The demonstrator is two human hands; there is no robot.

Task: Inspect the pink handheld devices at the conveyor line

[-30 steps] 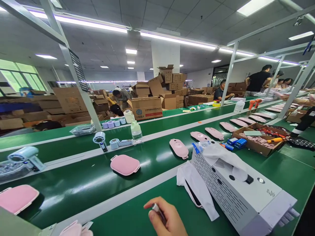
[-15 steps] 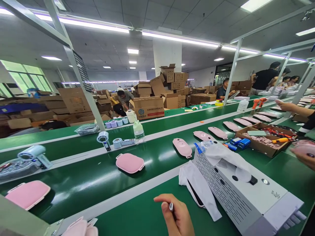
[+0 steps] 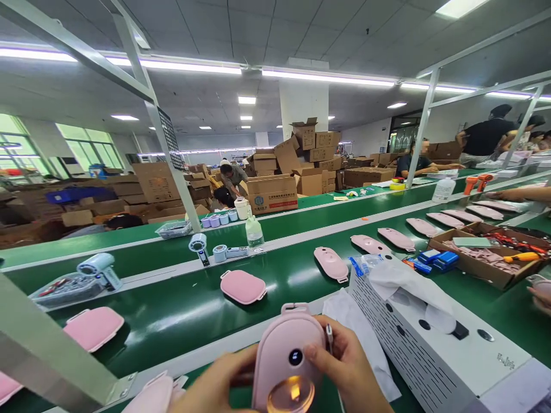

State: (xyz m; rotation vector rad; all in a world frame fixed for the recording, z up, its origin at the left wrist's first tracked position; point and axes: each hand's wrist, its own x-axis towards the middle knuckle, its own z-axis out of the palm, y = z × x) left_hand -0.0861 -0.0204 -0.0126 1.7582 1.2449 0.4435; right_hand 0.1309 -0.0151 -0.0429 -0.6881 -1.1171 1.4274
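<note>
A pink rounded device (image 3: 279, 350) with strap loops stands upright between my hands, close to the camera. Its small round dark display (image 3: 295, 357) shows lit marks, and an oval window (image 3: 291, 394) below glows amber. My left hand (image 3: 224, 378) grips the device's left edge; its fingertips are hidden behind it. With the thumb on the front beside the display, my right hand (image 3: 348, 367) holds the right edge. A white cable plug (image 3: 329, 335) sticks up between that hand's fingers. More pink parts (image 3: 150, 396) lie at the lower left, partly hidden by my left arm.
Pink devices lie along the green belt (image 3: 172, 327). A perforated white metal box (image 3: 447, 350) with white cloth stands at right. Beyond it are blue packs (image 3: 445, 261) and a cardboard tray (image 3: 499, 275). A metal post (image 3: 47, 350) stands at left; a co-worker's hand (image 3: 540, 298) is at far right.
My left hand has come into view, and the pink device is now held between both hands. My right hand, earlier alone with the plug, has shifted right and up. The camera view has turned left.
</note>
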